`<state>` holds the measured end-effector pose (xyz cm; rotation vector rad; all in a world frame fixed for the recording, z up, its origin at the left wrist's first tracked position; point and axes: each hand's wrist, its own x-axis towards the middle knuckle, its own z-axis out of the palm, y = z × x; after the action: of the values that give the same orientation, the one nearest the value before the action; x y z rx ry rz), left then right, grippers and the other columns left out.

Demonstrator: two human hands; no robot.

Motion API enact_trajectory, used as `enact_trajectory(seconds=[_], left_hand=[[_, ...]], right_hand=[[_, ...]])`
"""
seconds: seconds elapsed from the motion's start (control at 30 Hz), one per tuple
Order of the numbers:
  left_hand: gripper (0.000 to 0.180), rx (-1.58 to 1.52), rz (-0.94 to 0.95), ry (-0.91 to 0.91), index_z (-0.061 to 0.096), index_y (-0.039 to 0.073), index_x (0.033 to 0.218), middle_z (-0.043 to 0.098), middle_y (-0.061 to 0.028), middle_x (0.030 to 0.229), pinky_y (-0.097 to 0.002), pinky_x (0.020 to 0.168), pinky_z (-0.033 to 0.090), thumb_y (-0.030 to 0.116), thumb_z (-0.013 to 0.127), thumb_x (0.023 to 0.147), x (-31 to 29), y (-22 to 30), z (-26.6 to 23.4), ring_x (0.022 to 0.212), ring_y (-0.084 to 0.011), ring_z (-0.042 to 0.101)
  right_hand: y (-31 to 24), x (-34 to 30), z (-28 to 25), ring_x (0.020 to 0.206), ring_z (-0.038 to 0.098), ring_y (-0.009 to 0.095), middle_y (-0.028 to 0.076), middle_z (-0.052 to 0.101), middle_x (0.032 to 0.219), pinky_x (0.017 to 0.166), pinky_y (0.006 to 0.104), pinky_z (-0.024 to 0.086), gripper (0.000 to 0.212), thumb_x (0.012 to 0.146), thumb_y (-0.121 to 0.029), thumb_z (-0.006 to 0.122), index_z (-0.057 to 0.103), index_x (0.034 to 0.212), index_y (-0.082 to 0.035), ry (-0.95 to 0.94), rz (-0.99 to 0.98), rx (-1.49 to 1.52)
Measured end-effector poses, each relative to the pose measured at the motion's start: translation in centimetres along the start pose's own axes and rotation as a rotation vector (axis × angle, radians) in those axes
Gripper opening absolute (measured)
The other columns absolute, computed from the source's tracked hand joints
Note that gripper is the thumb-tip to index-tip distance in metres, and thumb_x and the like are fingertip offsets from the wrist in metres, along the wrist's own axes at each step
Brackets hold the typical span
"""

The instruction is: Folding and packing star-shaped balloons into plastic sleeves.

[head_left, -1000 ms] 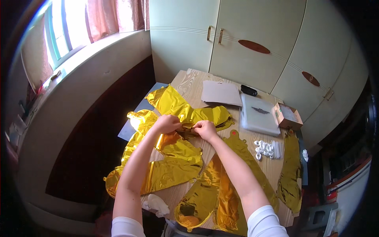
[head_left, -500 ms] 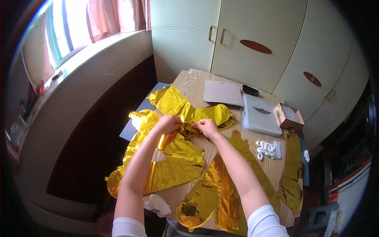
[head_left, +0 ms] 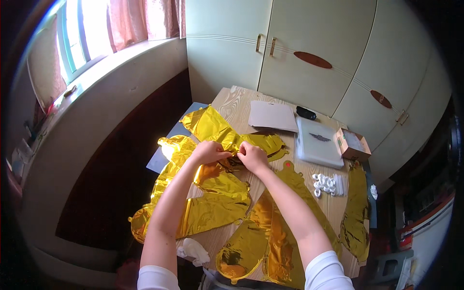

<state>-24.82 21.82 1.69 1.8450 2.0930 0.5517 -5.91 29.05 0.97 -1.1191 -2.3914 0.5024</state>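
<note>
Shiny gold foil balloons, flat and crinkled, cover much of the wooden table. At its middle my left hand [head_left: 211,152] and my right hand [head_left: 252,156] pinch the gathered centre of one gold foil balloon [head_left: 209,124], with the fingertips of both nearly meeting. This balloon's arms spread out beyond my hands to the far left and right. Under my left forearm lies another part of gold foil [head_left: 212,212]; I cannot tell whether it is joined to the held one. A separate gold foil balloon [head_left: 256,227] lies under my right forearm.
Right of my hands are white ribbon rolls [head_left: 324,184], clear sticks [head_left: 340,185] and another gold balloon [head_left: 355,212]. Farther back stand grey sheets [head_left: 273,115], a black case [head_left: 306,113], a clear plastic pack [head_left: 319,142] and a small box [head_left: 353,144]. Crumpled white material [head_left: 194,251] lies at the near edge.
My hands have drawn closer together at the gathered foil, the right one moving left. The balloon's right arm has shifted and folded a little.
</note>
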Motion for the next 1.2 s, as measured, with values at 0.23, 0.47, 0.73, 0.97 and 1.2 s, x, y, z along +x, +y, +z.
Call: enact_trajectory(seconds=[0.23,0.47,0.73,0.97,1.2], left_hand=[[0.055,0.029,0.004,-0.016,0.074,0.011,0.084,0.069,-0.0107,0.071,-0.0378,0.063,0.051,0.065,0.064,0.076,-0.1,0.6,-0.2,0.067,-0.0282,0.066],[0.033,0.027,-0.018,0.065,0.074,0.013,0.088,0.070,-0.0111,0.077,-0.0382,0.069,0.053,0.043,0.071,0.076,-0.1,0.2,0.3,0.073,-0.0281,0.067],[0.023,0.004,-0.052,0.068,0.074,0.013,0.089,0.070,-0.0125,0.084,-0.0400,0.071,0.053,0.033,0.069,0.079,0.5,0.1,0.3,0.079,-0.0305,0.067],[0.025,-0.110,0.021,0.285,0.073,0.012,0.090,0.069,-0.0145,0.084,-0.0414,0.071,0.052,0.034,0.069,0.080,1.1,-1.8,1.6,0.080,-0.0327,0.067],[0.014,-0.059,0.133,0.777,0.072,0.013,0.091,0.068,-0.0119,0.085,-0.0414,0.074,0.050,0.022,0.067,0.083,1.9,0.7,-2.9,0.084,-0.0324,0.064]], right_hand=[[-0.3,0.9,1.0,0.085,0.065,0.027,0.004,0.068,0.084,0.070,0.0431,0.051,0.020,0.080,-0.032,0.069,0.065,0.085,-0.013,0.016,0.016,-0.077],[-0.5,0.5,1.5,0.093,0.060,0.022,0.004,0.066,0.088,0.078,0.0380,0.046,0.020,0.080,-0.033,0.069,0.069,0.083,-0.013,0.207,-0.245,-0.153],[1.5,-2.1,2.4,0.088,0.051,0.017,-0.002,0.053,0.085,0.077,0.0322,0.040,0.003,0.078,-0.015,0.057,0.057,0.079,-0.017,0.286,-0.907,-0.691],[1.4,-2.6,2.5,0.110,0.056,0.029,0.010,0.058,0.117,0.094,0.0477,0.047,0.032,0.088,-0.019,0.054,0.061,0.119,-0.012,-0.168,-0.304,-0.312],[1.4,-1.0,-0.8,0.144,0.006,0.044,0.008,0.008,0.160,0.110,0.0674,0.006,0.066,0.086,-0.068,0.045,0.028,0.146,-0.044,-0.574,0.091,-0.215]])
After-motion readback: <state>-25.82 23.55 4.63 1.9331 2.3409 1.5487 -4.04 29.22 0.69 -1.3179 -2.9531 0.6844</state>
